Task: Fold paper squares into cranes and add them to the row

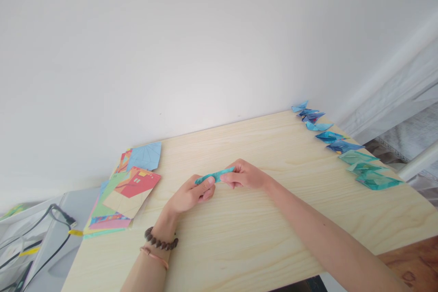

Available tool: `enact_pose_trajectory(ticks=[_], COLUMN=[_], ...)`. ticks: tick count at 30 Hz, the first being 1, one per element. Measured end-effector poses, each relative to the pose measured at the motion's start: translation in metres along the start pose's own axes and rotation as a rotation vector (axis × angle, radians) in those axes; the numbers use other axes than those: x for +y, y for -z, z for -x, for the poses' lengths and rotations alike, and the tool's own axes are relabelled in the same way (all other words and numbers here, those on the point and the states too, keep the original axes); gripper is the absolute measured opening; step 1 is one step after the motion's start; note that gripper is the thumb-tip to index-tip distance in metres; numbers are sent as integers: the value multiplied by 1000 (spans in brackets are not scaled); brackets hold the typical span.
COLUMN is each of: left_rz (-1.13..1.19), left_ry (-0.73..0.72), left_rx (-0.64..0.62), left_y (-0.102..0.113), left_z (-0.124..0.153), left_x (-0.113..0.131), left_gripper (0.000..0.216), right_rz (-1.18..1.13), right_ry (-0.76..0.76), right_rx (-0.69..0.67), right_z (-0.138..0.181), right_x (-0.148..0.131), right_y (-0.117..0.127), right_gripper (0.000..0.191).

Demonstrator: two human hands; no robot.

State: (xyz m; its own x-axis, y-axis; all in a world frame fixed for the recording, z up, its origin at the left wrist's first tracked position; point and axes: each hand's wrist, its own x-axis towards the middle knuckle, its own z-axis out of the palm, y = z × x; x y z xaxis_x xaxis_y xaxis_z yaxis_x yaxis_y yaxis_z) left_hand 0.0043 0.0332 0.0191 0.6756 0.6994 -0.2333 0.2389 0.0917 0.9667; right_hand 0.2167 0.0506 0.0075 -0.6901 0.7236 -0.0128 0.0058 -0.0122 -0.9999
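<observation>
A narrow teal piece of folded paper (216, 175) is held between both hands above the middle of the table. My left hand (194, 195) pinches its left part, thumb on top. My right hand (243, 174) grips the right end between thumb and curled fingers. The paper lies nearly level, its right end slightly higher. Parts of it are hidden behind the fingers. Beads and a thin band circle my left wrist.
Several folded paper boats (345, 146), blue to green, line the right edge of the wooden table (219, 246). Patterned paper sheets (137, 191) overlap at the left edge. Beyond them, black cables (56, 214) lie on a grey surface. A white wall (205, 54) borders the back.
</observation>
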Motion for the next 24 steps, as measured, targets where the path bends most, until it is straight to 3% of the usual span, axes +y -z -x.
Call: enact_pose_trajectory(ticks=[14, 20, 24], left_rz=[249, 122, -57], left_ry=[-26, -10, -32], left_rx=[-86, -4, 29], left_y=[-3, -2, -4], left_z=[-3, -1, 1], left_x=[-4, 4, 12], left_gripper=[68, 45, 27], right_rz=[-21, -25, 119], right_ry=[-20, 0, 29], right_rx=[-54, -67, -19], right_z=[1, 1, 1], right_x=[-5, -1, -2], right_y=[3, 4, 0], right_gripper=[38, 37, 24])
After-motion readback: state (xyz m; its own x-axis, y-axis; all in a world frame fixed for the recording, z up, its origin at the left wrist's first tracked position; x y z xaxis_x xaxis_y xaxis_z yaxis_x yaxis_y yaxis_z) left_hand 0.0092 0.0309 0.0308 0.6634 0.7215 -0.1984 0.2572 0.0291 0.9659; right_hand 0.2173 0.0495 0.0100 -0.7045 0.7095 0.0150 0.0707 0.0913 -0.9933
